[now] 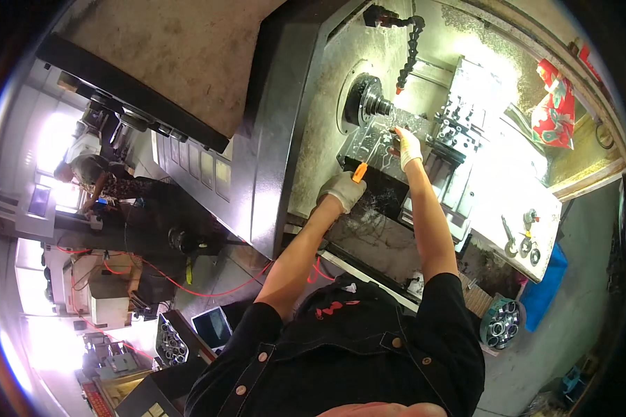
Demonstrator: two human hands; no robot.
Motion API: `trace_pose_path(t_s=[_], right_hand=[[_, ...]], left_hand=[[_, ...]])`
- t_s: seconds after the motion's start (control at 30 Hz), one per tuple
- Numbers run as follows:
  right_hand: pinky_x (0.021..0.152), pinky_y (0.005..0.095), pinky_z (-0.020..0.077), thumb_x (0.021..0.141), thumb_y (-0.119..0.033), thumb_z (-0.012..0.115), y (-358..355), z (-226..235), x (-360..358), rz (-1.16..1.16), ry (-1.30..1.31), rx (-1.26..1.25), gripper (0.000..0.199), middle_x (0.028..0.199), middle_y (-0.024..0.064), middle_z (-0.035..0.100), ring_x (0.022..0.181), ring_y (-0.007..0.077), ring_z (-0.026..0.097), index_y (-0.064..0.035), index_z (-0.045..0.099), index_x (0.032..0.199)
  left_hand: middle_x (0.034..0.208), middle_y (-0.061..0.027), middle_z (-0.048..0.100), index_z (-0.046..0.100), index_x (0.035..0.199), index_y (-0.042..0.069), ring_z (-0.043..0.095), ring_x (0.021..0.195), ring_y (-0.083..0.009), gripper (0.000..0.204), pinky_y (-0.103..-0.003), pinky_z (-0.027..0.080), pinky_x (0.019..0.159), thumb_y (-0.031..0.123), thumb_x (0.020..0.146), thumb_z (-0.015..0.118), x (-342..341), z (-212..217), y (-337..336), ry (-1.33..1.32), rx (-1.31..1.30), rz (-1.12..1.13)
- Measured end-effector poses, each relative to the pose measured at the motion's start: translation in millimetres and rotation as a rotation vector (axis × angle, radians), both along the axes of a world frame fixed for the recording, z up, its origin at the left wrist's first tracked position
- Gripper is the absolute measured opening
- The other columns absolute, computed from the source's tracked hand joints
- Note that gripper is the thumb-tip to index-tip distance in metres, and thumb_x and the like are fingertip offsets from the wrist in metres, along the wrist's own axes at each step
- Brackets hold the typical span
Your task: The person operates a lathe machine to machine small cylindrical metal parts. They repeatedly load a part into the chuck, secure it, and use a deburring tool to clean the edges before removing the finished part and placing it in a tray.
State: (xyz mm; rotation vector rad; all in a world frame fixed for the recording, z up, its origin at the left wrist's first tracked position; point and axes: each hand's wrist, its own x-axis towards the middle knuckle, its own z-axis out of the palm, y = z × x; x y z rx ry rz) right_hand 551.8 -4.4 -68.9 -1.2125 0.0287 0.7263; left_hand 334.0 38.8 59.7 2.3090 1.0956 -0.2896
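Clothing (368, 354) in black occupied the near foreground, with both forearms extended over it into the open machine enclosure. At the right, a round tub (491, 329) filled with metal rings stood beside a blue container (547, 286). Forward of these, a pale work surface (490, 198) carried several loose ring-shaped parts (526, 245). The gloved left hand (341, 191) was closed around an orange-handled tool (359, 172), located in front of the chuck; its thin shaft pointed up and to the right. The gloved right hand (409, 148) was positioned farther forward, below the chuck's protruding end, with fingers bent; whether they gripped anything could not be told. Obstructions bounded the reach on three sides: the dark machine door (271, 132) to the left, the tool block (459, 128) to the right, and a black segmented hose (412, 55) with an orange tip overhead. The chuck (362, 99) projected from the rear-left wall. A red printed bag (556, 104) hung at the far right. Beyond the door, another person (94, 169) stood near other equipment.
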Motion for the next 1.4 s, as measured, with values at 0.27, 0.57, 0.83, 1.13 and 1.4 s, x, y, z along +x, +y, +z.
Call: trace_pose_path(t_s=[0.27,0.57,0.83,1.13,1.4], right_hand=[[0.053,0.0313,0.0505,0.075,-0.029,0.068,-2.2,23.1,-12.1,-0.023,0.117,0.219,0.034,0.087,0.0007,0.058,0.074,0.0145,0.058,-0.0135,0.055,0.102],[0.053,0.0321,0.0501,0.073,-0.029,0.071,10.8,12.0,14.2,-0.014,0.233,0.265,0.037,0.084,0.0035,0.058,0.069,0.0151,0.057,-0.0157,0.055,0.103],[0.047,0.0299,0.0488,0.073,-0.022,0.070,23.7,30.9,5.4,-0.143,0.015,0.204,0.059,0.097,0.0075,0.056,0.070,0.0182,0.058,-0.0187,0.041,0.124],[0.050,0.0263,0.0491,0.074,-0.022,0.069,21.6,16.0,21.3,0.018,-0.219,0.209,0.060,0.108,0.0048,0.053,0.086,0.0141,0.054,-0.0102,0.041,0.127],[0.049,0.0223,0.0445,0.074,-0.022,0.070,21.6,14.1,31.6,0.026,-0.439,0.097,0.058,0.111,0.0048,0.055,0.081,0.0117,0.055,-0.0086,0.046,0.124]], left_hand=[[0.094,-0.0207,0.061,0.058,0.098,0.003,0.058,0.090,-0.0351,0.039,-0.040,0.046,0.078,0.034,0.075,0.053,-2.5,-33.0,21.9,-0.174,0.019,-0.019],[0.089,-0.0245,0.060,0.056,0.097,-0.002,0.057,0.087,-0.0393,0.039,-0.041,0.045,0.077,0.030,0.074,0.054,-5.8,-1.9,17.8,-0.171,-0.032,-0.086],[0.093,-0.0253,0.059,0.055,0.099,-0.002,0.057,0.089,-0.0390,0.041,-0.040,0.044,0.078,0.031,0.075,0.054,-9.4,-12.9,20.5,-0.123,-0.006,-0.009],[0.094,-0.0218,0.059,0.054,0.099,0.003,0.056,0.090,-0.0370,0.036,-0.040,0.044,0.079,0.031,0.076,0.055,-34.3,-25.7,7.8,-0.142,-0.052,0.031],[0.090,-0.0208,0.060,0.056,0.100,0.002,0.058,0.085,-0.0358,0.037,-0.038,0.045,0.076,0.031,0.076,0.057,-38.8,-28.8,1.7,-0.172,-0.072,0.030]])
